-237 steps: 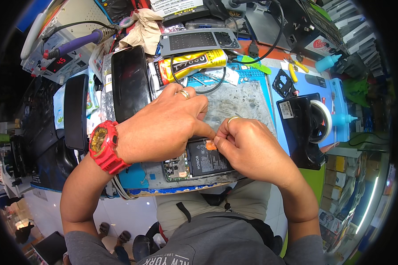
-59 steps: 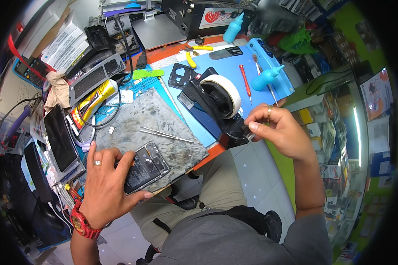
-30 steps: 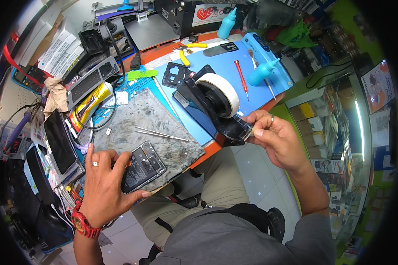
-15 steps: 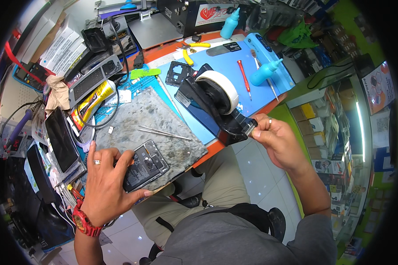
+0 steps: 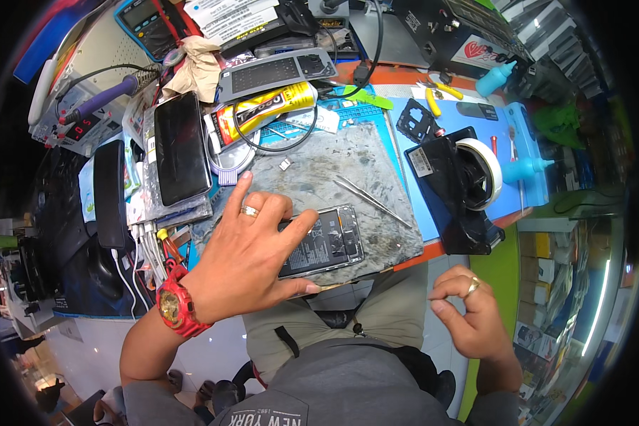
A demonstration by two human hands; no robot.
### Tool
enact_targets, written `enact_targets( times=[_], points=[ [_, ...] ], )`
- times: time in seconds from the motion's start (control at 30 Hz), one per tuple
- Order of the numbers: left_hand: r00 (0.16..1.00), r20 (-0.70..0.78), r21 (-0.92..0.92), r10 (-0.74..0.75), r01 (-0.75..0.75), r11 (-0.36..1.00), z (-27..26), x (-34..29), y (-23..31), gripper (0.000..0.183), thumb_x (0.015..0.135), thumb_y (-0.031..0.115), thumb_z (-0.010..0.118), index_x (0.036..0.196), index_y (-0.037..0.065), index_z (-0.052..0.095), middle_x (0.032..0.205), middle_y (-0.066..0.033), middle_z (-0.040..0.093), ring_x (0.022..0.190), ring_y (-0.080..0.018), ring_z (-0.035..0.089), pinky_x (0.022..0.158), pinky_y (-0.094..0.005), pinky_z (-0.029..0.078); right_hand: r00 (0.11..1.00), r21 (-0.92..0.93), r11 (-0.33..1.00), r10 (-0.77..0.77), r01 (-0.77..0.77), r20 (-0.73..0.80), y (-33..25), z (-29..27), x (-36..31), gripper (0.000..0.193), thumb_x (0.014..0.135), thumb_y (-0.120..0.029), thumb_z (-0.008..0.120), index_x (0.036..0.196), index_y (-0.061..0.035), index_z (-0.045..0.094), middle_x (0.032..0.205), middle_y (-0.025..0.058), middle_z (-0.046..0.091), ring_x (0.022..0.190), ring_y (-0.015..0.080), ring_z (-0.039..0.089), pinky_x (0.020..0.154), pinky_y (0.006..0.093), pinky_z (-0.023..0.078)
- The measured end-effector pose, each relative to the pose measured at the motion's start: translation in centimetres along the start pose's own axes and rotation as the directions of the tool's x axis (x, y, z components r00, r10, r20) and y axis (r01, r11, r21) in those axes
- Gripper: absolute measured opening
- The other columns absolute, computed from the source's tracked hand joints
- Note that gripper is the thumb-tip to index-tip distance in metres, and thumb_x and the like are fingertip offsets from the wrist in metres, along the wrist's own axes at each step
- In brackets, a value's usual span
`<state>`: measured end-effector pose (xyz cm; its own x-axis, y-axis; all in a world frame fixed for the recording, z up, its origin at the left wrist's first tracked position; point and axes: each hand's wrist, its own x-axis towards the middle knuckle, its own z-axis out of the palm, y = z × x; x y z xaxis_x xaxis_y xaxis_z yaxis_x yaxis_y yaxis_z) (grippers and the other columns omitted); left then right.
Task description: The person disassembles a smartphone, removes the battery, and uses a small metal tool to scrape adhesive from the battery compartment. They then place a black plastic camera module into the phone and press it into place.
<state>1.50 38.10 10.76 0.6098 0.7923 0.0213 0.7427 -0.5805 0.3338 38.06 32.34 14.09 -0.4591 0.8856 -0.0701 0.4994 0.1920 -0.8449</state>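
My left hand [image 5: 252, 245] lay splayed over the opened phone [image 5: 325, 243] on the grey mat [image 5: 319, 165], tweezers [image 5: 374, 202] near it; well apart, my right hand [image 5: 472, 314] hung curled off the table [image 5: 431, 253], whether pinching anything I couldn't tell

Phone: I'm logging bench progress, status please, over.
Left hand over phone; phone open, battery showing. Right hand off bench, grip unclear. Tweezers beside phone on mat.

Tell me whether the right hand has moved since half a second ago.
Yes: judged against the tape dispenser, the right hand has left its front end and drawn back toward the person's body.
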Motion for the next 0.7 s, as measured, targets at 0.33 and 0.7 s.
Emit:
enact_targets(
  times=[0.33,0.7],
  points=[
    [0.999,-0.033,-0.022,-0.005,0.004,1.0,0.5,-0.4,-0.4,0.093,0.08,0.068,0.089,0.149,0.011,0.062,0.121,-0.0148,0.056,0.121,-0.0388,0.061,0.131,-0.0716,0.027,0.979,-0.1,0.978,-0.175,0.185,0.102,-2.0,4.2,12.6,0.062,0.094,0.005,0.074,0.152,0.0095,0.051,0.096,0.0187,0.072,0.095,0.0408,0.071,0.089,0.0495,0.053],
    [1.0,-0.001,-0.098,0.014,-0.014,0.995,0.2,-0.3,-1.1,0.091,0.083,0.071,0.085,0.147,0.009,0.064,0.121,-0.0152,0.056,0.125,-0.0391,0.06,0.132,-0.0738,0.023,0.898,-0.362,0.823,-0.384,0.439,0.215,-1.4,5.0,16.7,0.061,0.092,0.002,0.073,0.148,0.0141,0.052,0.101,0.0273,0.071,0.096,0.0451,0.068,0.089,0.0526,0.051]
  ],
)
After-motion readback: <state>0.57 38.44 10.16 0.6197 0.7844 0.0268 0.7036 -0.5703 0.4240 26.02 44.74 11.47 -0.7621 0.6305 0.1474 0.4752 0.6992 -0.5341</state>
